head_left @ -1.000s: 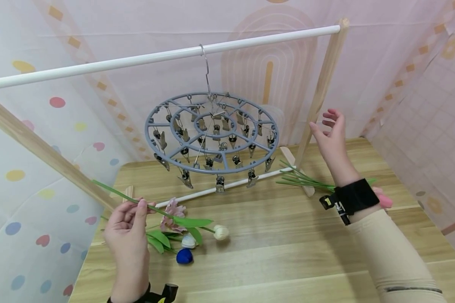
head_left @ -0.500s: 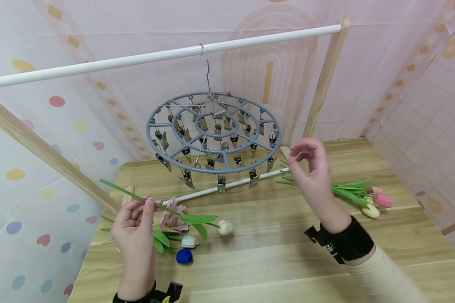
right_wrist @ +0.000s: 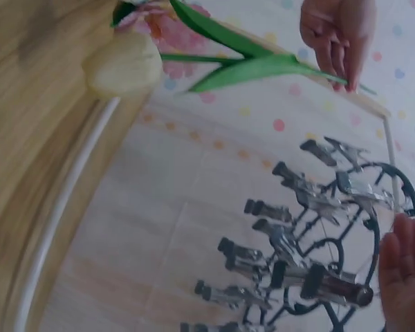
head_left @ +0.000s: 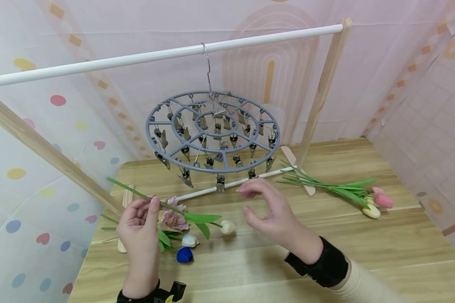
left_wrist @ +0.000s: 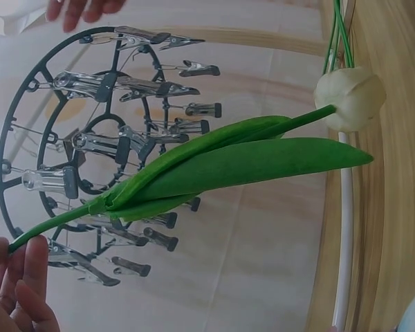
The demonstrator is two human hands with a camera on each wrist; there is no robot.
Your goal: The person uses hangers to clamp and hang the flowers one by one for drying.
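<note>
The head view takes in the whole scene: a round grey clip hanger (head_left: 212, 131) hangs by its hook from a white rail (head_left: 163, 54) above a wooden table (head_left: 364, 248), with a wooden post (head_left: 323, 86) at the rail's right end. Only the wrist views show the clips from below and the white tulip (left_wrist: 351, 98) close up, its cream bud at the end of a green stem with two long leaves.

The left hand (head_left: 139, 221) pinches the tulip's stem between thumb and fingertips, well back from the bud, so the flower reaches out to the right over the table, roughly level and below the hanger's front edge. In the left wrist view the fingers (left_wrist: 28, 266) close on the stem's bare end. The right hand (head_left: 271, 214) hovers just right of the bud, fingers loosely spread and holding nothing; it looks slightly blurred, so whether a fingertip brushes the lowest clip is hard to tell.

Under the left hand lie a pink flower (head_left: 171, 219), a pale bud (head_left: 188, 240) and a blue bud (head_left: 184, 255). A second bunch of tulips (head_left: 349, 194) lies near the post's foot, well apart from both hands. Between the two piles the tabletop is bare wood.
</note>
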